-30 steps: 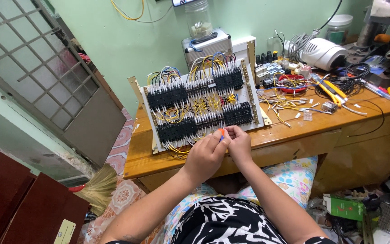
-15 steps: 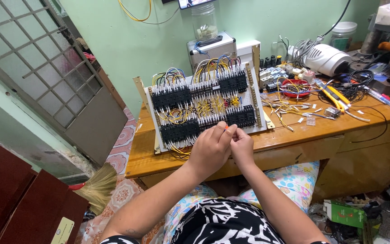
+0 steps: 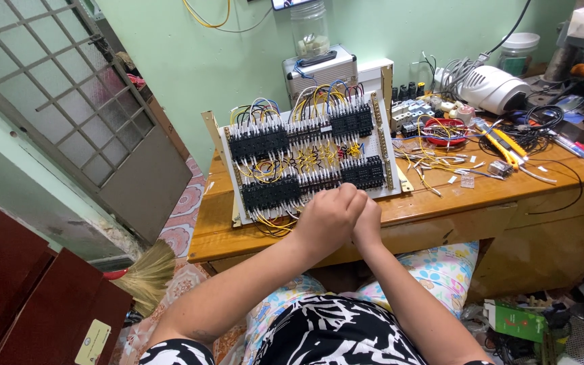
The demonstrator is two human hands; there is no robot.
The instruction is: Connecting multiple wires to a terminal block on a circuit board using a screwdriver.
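**Head view: two hands closed together at the front edge of a wiring panel**

Head view, looking down: the wiring panel [image 3: 309, 159] lies tilted on a wooden desk [image 3: 441, 203], its white board carrying rows of black terminal blocks threaded with yellow, blue, black and white wires. It sits toward the left half of the desk, its near edge close to the desk's front edge.

Just in front of that near edge, the left hand [image 3: 329, 220] is curled into a loose fist, knuckles up, fingers folded under. The right hand [image 3: 368, 226] presses against it from the right, also curled, and is largely hidden behind the left. The two hands touch each other. Whatever they may pinch between them is covered by the fingers, so I cannot tell whether either hand grips anything. They hover over the lower border of the panel, near loose yellow wire loops [image 3: 275, 226] that spill off the board's bottom edge.

To the right of the panel, cut wire pieces [image 3: 441, 162] lie scattered on the desk, with a red bowl [image 3: 444, 132] of wires beyond them and yellow-handled tools [image 3: 501, 145] further right. A white appliance [image 3: 495, 88] stands at the back right. Behind the panel sits a metal-cornered case [image 3: 319, 71] with a clear jar [image 3: 310, 30] on top. A straw broom [image 3: 147, 274] lies on the floor to the left, below the desk.
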